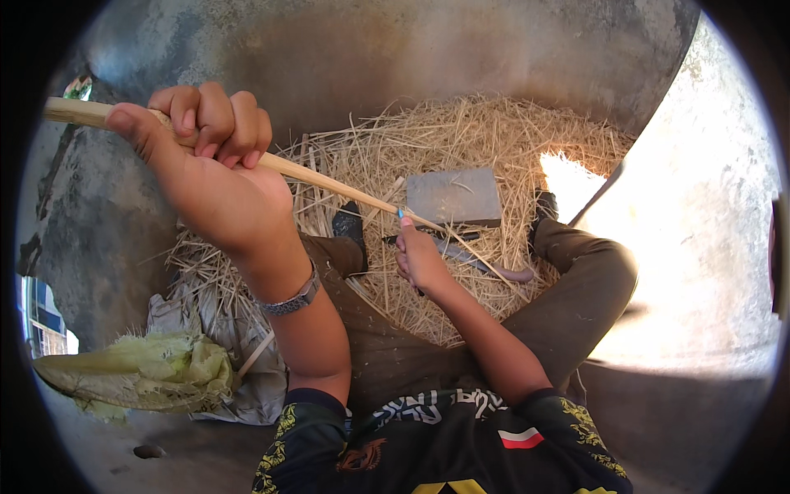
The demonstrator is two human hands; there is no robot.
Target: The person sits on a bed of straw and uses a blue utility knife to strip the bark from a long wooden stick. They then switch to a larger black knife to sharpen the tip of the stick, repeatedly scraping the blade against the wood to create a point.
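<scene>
Left hand (206, 165) raised high and close to the camera, fingers curled tight over the top, thumb stretched out toward the left, back of the hand facing the lens. Left wrist bent, forearm dropping steeply to the lower edge. Right hand (420, 259) lower and farther out, between the knees, closed in a loose fist with the thumb up. Right forearm angled back to the torso, elbow bent. Seated, knees apart.

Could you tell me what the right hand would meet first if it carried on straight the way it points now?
Probably the grey flat block on the straw; the right hand points up-right toward it, though depth is unclear.
</scene>
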